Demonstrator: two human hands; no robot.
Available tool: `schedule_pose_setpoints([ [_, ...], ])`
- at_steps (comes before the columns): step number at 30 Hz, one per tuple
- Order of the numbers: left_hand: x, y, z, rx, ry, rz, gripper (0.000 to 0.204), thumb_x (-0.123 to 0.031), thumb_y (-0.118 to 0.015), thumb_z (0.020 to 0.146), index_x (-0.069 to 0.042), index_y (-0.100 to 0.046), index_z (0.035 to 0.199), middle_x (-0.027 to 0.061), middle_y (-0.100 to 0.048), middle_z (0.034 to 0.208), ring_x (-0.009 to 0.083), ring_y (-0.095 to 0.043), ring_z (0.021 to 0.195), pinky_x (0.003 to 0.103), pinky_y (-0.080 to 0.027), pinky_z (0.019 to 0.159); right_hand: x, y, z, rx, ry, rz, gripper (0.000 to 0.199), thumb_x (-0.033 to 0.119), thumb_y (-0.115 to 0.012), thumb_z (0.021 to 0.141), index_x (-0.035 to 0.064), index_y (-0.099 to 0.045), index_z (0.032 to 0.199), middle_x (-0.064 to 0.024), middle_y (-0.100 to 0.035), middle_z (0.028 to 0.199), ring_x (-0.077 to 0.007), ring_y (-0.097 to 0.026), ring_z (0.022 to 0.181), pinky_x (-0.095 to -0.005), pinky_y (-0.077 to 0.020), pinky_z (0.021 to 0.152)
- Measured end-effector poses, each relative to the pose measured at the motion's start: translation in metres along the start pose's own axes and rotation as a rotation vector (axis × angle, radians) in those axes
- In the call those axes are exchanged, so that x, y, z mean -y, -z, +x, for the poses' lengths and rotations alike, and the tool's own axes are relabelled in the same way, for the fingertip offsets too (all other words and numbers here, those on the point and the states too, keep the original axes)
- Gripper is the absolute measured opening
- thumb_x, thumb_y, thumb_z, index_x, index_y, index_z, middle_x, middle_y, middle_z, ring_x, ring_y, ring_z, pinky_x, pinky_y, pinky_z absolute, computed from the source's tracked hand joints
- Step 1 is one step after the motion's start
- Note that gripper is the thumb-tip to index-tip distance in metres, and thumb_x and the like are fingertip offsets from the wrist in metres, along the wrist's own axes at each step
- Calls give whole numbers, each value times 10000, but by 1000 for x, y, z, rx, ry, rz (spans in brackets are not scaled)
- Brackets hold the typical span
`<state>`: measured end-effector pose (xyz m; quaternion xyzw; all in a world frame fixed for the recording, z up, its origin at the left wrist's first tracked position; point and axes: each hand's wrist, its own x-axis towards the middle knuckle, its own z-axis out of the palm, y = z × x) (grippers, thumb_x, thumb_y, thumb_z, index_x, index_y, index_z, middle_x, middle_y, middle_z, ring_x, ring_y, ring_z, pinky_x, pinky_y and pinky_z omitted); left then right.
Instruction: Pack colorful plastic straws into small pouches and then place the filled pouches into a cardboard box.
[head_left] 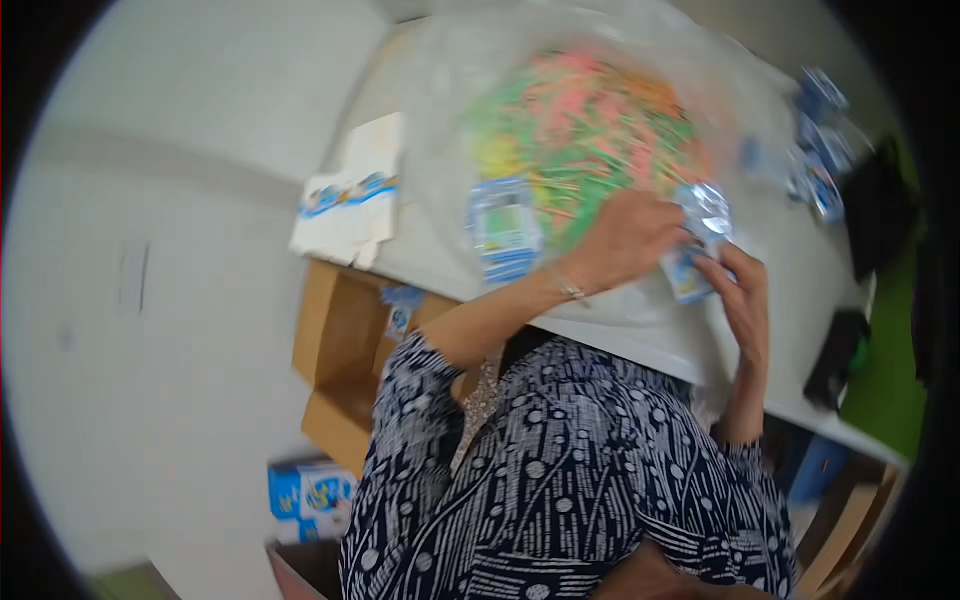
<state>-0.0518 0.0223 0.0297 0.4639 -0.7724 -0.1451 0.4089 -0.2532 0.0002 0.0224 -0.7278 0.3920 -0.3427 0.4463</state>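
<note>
My right hand point(742, 298) pinches a small blue-and-white packet point(688, 278) with a shiny silver upper part, over the front right of the white table. At the packet's left edge, the fingers of my left hand point(628, 240) are closed; what they grip, if anything, is hidden and blurred. Beyond my left hand lies a heap of small thin plastic sticks point(590, 130) in pink, green, yellow and orange, on a clear plastic bag point(440, 110). A stack of blue packets point(508, 235) sits left of that hand, at the heap's near edge.
White cartons with blue print point(350, 195) lie at the table's left edge. Below them stands an open cardboard box point(325, 320) with a blue packet inside. More shiny blue packets point(825, 170) lie at the far right, near a black object point(840, 355). A blue-white box point(310, 500) is lower left.
</note>
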Motion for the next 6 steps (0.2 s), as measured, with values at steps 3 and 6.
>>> schedule_pose_setpoints([
  [3, -1, 0, -8, 57, 43, -43, 118, -119, -669, 782, -38, -675, 867, 110, -626, 750, 287, -573, 705, 381, -451, 635, -3, 2, -8, 23, -91, -34, 216, 140, -655, 829, -47, -580, 751, -57, -490, 612, -121, -428, 576, -300, -342, 538],
  [6, 0, -4, -15, 141, 153, -50, 134, -115, -659, 806, -40, -685, 915, 123, -659, 814, 270, -604, 751, 370, -467, 666, -12, 1, -17, 114, -92, 20, 195, 142, -640, 847, -41, -606, 787, -71, -522, 630, -150, -437, 563, -302, -347, 538],
])
